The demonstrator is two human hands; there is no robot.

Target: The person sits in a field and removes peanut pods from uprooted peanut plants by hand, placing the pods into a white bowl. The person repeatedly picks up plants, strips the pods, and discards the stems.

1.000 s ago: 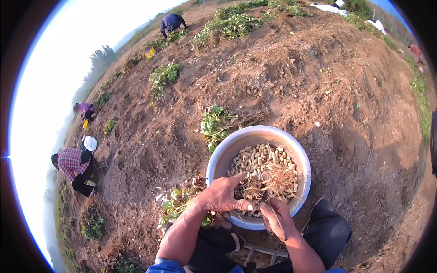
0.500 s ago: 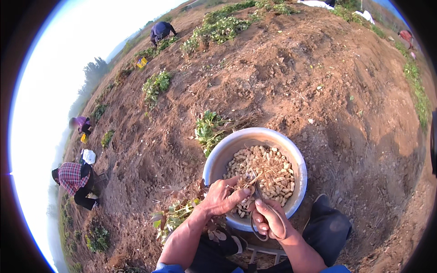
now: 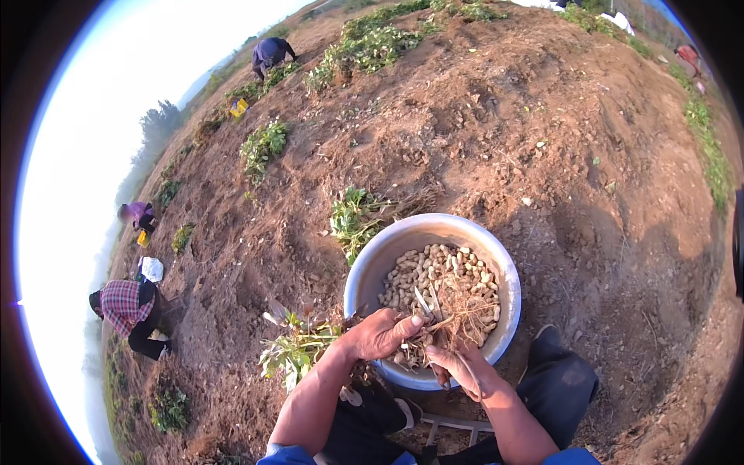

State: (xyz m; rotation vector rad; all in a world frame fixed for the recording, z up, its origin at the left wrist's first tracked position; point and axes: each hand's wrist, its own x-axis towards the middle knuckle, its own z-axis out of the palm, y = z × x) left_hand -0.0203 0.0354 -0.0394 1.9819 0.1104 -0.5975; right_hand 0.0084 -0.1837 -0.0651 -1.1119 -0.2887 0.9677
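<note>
A wide pale basin (image 3: pixel 355 279) with a bluish-white rim stands in front of me, with many peanuts (image 3: pixel 422 267) in their shells inside. Over its near side, my left hand (image 3: pixel 381 333) is closed around the stems of a peanut plant (image 3: pixel 298 349), whose leaves hang out to the left. Its dry, stringy roots (image 3: pixel 465 306) spread over the peanuts. My right hand (image 3: pixel 463 370) is closed on a pair of scissors (image 3: pixel 422 301), beside the left fingertips. The blades stand apart and point away from me; the handles are mostly hidden by my fingers.
A cut bunch of green plants (image 3: pixel 355 221) lies against the basin's far left. Below the basin is a metal frame (image 3: pixel 457 425) between my legs. Brown soil (image 3: pixel 496 139) slopes away, with plant rows. A person in a checked shirt (image 3: pixel 128 306) bends at left; others work farther off.
The scissor blades have come apart and now show above my fingers. Both hands have drawn closer together, and the plant's leaves at left have shifted.
</note>
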